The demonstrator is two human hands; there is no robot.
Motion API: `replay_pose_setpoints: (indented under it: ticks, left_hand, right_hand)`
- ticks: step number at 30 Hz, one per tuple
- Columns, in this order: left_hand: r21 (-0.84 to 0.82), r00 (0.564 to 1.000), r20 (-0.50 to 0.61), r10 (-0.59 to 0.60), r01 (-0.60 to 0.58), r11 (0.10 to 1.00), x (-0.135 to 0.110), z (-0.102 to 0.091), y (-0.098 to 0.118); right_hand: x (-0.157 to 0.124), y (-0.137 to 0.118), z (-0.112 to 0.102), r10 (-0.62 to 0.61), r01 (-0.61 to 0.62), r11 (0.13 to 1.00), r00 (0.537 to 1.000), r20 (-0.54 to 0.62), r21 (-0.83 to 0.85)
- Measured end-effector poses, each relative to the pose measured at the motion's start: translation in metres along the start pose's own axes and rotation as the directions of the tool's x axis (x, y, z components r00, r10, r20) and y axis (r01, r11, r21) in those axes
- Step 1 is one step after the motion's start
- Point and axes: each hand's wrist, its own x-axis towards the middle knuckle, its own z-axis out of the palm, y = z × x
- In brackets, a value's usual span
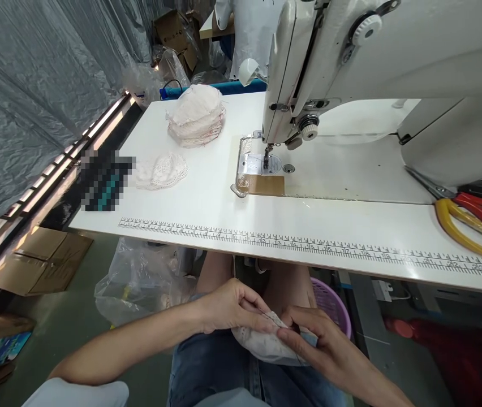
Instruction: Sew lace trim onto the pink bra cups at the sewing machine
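Both my hands are low over my lap, below the table's front edge. My left hand pinches the upper edge of a small white lace fabric piece. My right hand grips the same piece from the right, fingers closed on it. The piece rests on my jeans. On the white table above, a stack of similar pale cup-shaped pieces stands at the back left, and a single lace piece lies in front of it.
A white sewing machine fills the table's right half, its needle plate near centre. Red and yellow scissors lie at the right edge. A printed ruler runs along the front. A plastic bag, cardboard and a purple basket are below.
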Motion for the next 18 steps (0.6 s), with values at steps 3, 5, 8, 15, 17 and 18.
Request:
replay_pose_setpoints:
  ticks: [3,5,8,15,17,18]
  left_hand:
    - [0.004,1.0,-0.006,-0.02,0.02,1.0,0.0007,0.0015,0.0018]
    - [0.003,1.0,-0.009,-0.026,0.026,1.0,0.0011,0.002,0.0028]
    - [0.003,1.0,0.003,-0.021,0.021,1.0,0.0014,0.0017,0.0038]
    - [0.045,1.0,-0.019,0.003,-0.002,0.999,0.001,0.0005,0.0007]
    - [0.059,0.999,-0.026,0.03,-0.029,0.998,0.0002,0.0007,-0.0009]
    - [0.064,0.999,-0.027,0.043,-0.041,0.997,-0.0003,0.0009,-0.0015]
  right_hand:
    - [-0.0009,0.0023,-0.0006,-0.001,0.0,0.999,1.0,0.015,0.033]
    - [-0.0015,0.0039,-0.0015,-0.009,0.007,0.997,0.999,0.033,0.079]
    - [-0.0025,0.006,-0.0034,-0.017,0.005,0.986,0.997,0.07,0.165]
    - [-0.0007,0.008,0.0012,-0.03,0.027,0.996,0.999,0.037,0.081]
    - [0.0008,0.0069,0.0038,-0.04,0.038,0.995,0.999,0.015,0.096]
    - [0.0013,0.006,0.0043,-0.047,0.046,0.993,0.999,0.01,0.109]
